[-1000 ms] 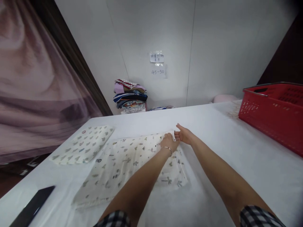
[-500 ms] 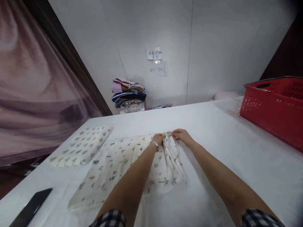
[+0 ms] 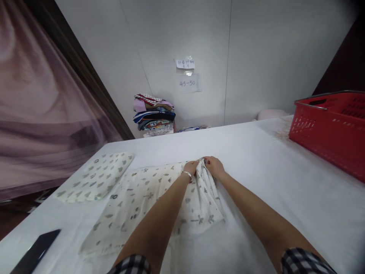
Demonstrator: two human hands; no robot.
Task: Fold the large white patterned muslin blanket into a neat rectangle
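A white cloth (image 3: 154, 190) printed with small plants and animals lies spread on the white table. At its far right corner my left hand (image 3: 191, 167), with a bracelet at the wrist, is closed on the fabric. Close beside it, my right hand (image 3: 214, 166) pinches the same corner, its fingertips partly hidden by the cloth. Between and below the hands the fabric is gathered into raised folds. The cloth's near left part lies flat, and my left forearm covers some of its middle.
A folded cloth (image 3: 98, 177) with grey-green prints lies to the left. A black flat object (image 3: 37, 251) is at the near left. The red basket (image 3: 327, 133) stands at the right. Stacked textiles (image 3: 155, 116) sit beyond the table's far edge, below paper signs (image 3: 188, 83).
My left hand has shifted slightly left and pulled the corner up into folds. My right hand, with fingers extended earlier, has closed in on the cloth's corner.
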